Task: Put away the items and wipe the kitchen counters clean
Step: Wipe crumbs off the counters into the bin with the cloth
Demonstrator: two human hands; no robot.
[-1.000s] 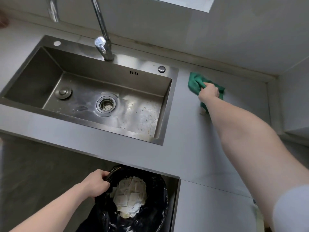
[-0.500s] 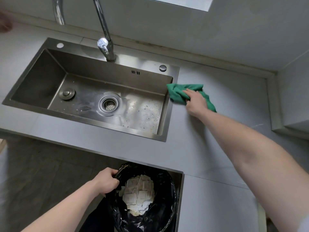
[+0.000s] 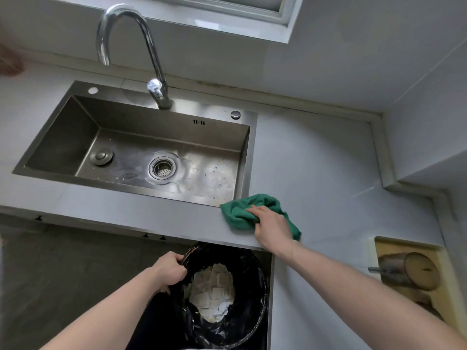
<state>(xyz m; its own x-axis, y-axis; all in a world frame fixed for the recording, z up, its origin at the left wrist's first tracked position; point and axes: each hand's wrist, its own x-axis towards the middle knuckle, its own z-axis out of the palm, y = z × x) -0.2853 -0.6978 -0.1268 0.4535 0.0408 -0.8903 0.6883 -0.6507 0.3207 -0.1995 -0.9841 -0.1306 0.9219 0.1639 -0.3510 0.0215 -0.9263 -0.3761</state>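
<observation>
**Wiping crumbs toward the bin**

The right hand [image 3: 271,229] presses flat on a green cloth [image 3: 242,213], with the fingers spread over it. The cloth sits on the gray desk [image 3: 316,173], right at the front edge and touching the near corner of the sink [image 3: 141,147]. The left hand [image 3: 168,271] is curled tight around the rim of a bin with a black bag [image 3: 242,324]. The bin is held just below the right hand, under the edge of the desk. White scraps of paper [image 3: 213,296] lie inside the bag.

I think the wiping is well on its way. The desk beyond the right hand looks bare and clean. The cloth is at the edge above the bin, so the next job looks like pushing any bits down into the bag. The bottom of the sink is speckled with little spots, so it may need a clean too. To the right of the right arm, a brownish cup [image 3: 409,271] lies on its side on a yellow board [image 3: 386,246]. That may need putting away.

I cannot find any words, labels or brand names to read.
</observation>
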